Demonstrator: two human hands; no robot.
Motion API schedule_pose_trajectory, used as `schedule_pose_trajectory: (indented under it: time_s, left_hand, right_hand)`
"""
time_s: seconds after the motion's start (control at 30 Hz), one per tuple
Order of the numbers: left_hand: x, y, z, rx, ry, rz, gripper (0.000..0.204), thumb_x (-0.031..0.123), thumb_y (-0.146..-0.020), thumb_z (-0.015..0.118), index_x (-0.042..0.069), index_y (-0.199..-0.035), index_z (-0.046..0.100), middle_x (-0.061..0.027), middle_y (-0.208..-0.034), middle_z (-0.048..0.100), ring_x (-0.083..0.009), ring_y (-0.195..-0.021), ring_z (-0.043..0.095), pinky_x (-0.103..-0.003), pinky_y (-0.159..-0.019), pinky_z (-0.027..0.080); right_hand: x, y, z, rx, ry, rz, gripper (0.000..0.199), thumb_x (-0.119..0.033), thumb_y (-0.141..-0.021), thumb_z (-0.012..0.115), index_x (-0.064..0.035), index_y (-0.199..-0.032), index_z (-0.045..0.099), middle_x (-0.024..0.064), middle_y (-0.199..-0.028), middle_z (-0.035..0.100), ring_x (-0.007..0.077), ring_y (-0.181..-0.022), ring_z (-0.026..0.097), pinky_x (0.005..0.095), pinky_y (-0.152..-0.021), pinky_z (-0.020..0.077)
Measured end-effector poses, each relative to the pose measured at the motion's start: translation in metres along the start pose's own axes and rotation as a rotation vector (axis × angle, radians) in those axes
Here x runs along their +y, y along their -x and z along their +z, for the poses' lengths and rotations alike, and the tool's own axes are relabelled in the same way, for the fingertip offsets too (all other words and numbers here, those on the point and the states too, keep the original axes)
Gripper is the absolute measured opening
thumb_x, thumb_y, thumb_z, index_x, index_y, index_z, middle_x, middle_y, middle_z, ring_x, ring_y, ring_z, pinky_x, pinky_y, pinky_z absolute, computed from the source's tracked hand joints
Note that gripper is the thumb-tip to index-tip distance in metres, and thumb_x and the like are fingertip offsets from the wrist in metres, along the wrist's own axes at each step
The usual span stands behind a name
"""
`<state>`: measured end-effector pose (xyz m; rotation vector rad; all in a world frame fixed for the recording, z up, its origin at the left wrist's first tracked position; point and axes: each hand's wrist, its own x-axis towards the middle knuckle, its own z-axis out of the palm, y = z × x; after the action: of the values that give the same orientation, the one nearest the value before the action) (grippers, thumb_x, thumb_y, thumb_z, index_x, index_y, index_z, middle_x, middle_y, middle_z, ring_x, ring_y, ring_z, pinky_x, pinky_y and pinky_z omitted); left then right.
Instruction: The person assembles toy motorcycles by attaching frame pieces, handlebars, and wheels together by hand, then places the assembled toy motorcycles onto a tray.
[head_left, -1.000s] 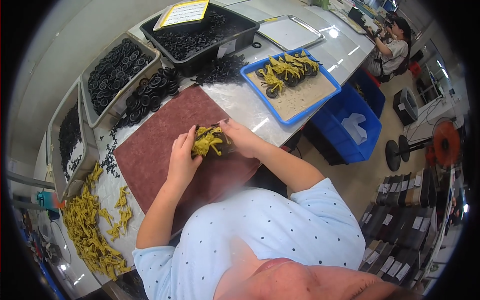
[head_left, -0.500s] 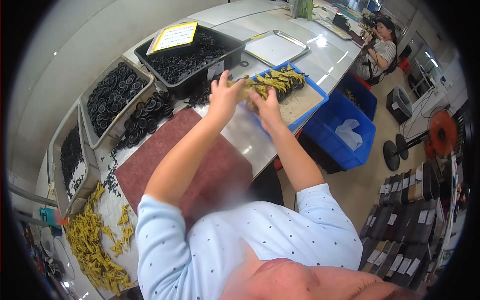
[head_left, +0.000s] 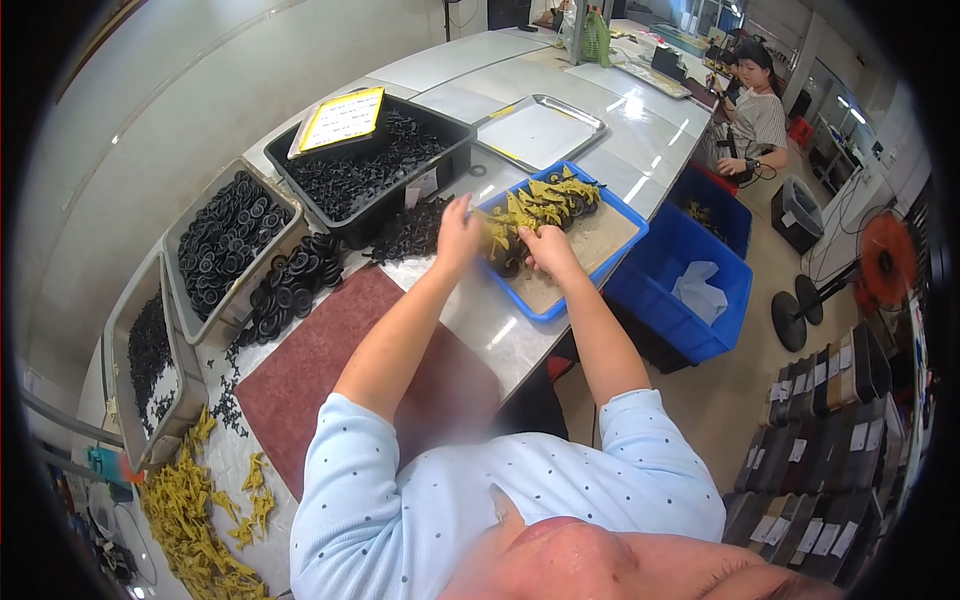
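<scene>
A shallow blue-rimmed tray (head_left: pixel 541 314) with a sandy-coloured bottom holds a row of yellow-and-black parts (head_left: pixel 553 205). Each seems to pair a yellow piece with a round black one. My left hand (head_left: pixel 459 236) stands at the tray's left edge, fingers stretched up beside the near end of the row; some of its fingertips are blurred. Over the tray's front half, my right hand (head_left: pixel 550 252) has thumb and fingers closed on the row's near parts. A maroon mat (head_left: pixel 370 360) lies below my left forearm.
Left stand bins of black discs (head_left: pixel 225 240), small black pieces (head_left: pixel 150 345) and black parts (head_left: pixel 375 165). Loose yellow pieces (head_left: pixel 195 510) lie at lower left. Behind the tray is a metal tray (head_left: pixel 540 133). Blue crates (head_left: pixel 690 265) and a fan (head_left: pixel 885 255) stand right; a person (head_left: pixel 750 120) sits beyond.
Both hands have come down with the yellow-and-black parts, which now rest in the blue tray. The left hand has moved slightly right. The person beyond has lowered an arm.
</scene>
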<state>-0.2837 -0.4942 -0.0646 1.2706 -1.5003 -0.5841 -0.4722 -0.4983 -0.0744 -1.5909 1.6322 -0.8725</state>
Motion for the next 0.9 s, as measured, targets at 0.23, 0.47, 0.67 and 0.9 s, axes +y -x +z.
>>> schedule_pose_trajectory:
  time_s: [0.23,0.47,0.67,0.9]
  left_hand:
    - [0.01,0.047,0.03,-0.107,-0.603,0.133,0.096,0.043,-0.076,0.072,0.008,-0.148,0.019,-0.0257,-0.152,0.011,-0.0525,-0.136,0.016,-0.07,-0.101,0.022]
    - [0.023,0.046,0.013,-0.134,-0.573,0.038,0.108,0.042,-0.068,0.08,0.013,-0.15,0.016,-0.0273,-0.152,0.009,-0.0516,-0.136,0.017,-0.067,-0.103,0.025]
    - [0.013,0.09,0.006,-0.069,-0.493,0.132,0.121,0.039,-0.065,0.082,0.011,-0.151,0.002,-0.0324,-0.151,0.006,-0.0541,-0.136,0.015,-0.061,-0.106,0.027]
    - [0.046,0.171,-0.092,-0.184,-0.557,0.101,0.095,0.021,-0.075,0.07,0.008,-0.149,0.013,-0.0342,-0.147,0.016,-0.0563,-0.134,0.018,-0.061,-0.101,0.035]
  right_hand:
    - [0.001,0.007,0.001,0.262,0.303,-0.271,0.044,-0.04,-0.088,0.063,0.004,-0.082,0.06,0.0133,-0.063,0.062,0.024,-0.057,0.063,0.0365,-0.055,0.0499]
    - [0.001,0.047,-0.01,0.372,-0.16,-0.205,0.038,-0.027,-0.086,0.066,0.0008,-0.109,0.055,0.0164,-0.076,0.064,0.027,-0.073,0.063,0.0374,-0.068,0.0489]
    - [-0.02,0.103,0.014,0.378,-0.531,-0.418,0.034,-0.007,-0.094,0.053,-0.0026,-0.126,0.041,0.0026,-0.081,0.051,0.0096,-0.065,0.047,0.0232,-0.058,0.0404]
    - [-0.051,0.172,0.058,0.106,-0.643,-0.572,0.029,-0.006,-0.095,0.049,-0.002,-0.122,0.041,0.0032,-0.088,0.048,0.0072,-0.066,0.045,0.0195,-0.054,0.0374]
